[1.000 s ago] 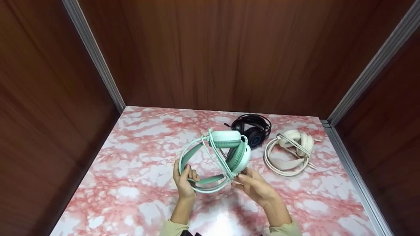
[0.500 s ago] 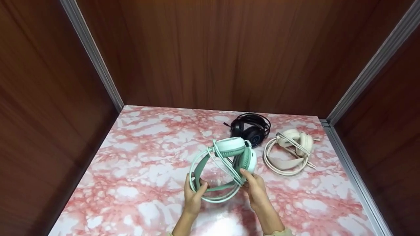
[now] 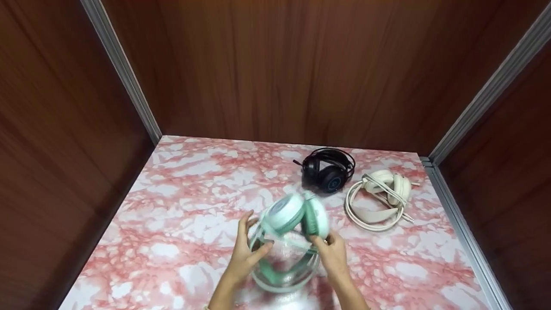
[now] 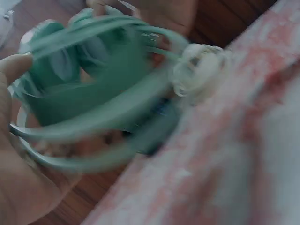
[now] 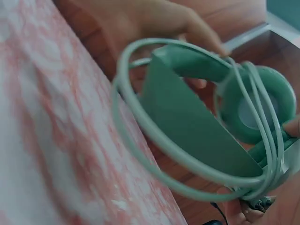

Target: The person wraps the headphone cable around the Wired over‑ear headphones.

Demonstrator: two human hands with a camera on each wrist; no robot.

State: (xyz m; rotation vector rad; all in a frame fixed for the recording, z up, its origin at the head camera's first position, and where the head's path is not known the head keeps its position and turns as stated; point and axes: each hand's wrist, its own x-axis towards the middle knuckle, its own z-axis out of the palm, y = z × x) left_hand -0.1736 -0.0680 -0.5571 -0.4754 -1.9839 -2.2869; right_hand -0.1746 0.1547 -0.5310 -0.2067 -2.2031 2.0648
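Observation:
Mint-green over-ear headphones (image 3: 285, 213) are held up between both hands in front of the body, blurred by motion. Their ear cups point away from me, and the headband curves toward me. My left hand (image 3: 241, 255) holds the left side, thumb inside the band and fingers outside. On the other side, my right hand (image 3: 335, 257) grips by the right ear cup, its thumb on the cushion. The right wrist view shows the green inner strap (image 5: 197, 126) and several turns of pale cable (image 5: 262, 112) wound across the frame.
Black headphones (image 3: 331, 178) with a small microphone boom lie on the red-and-white marbled table (image 3: 181, 206) behind the mint pair. Cream headphones (image 3: 402, 189) with looped cable lie to the right. Brown wood-grain panels (image 3: 275, 73) enclose the back and sides.
The mint headphones have moved closer to me and turned, their ear cups now facing farther away. My right thumb has come onto the ear cup. The black and cream pairs stay put.

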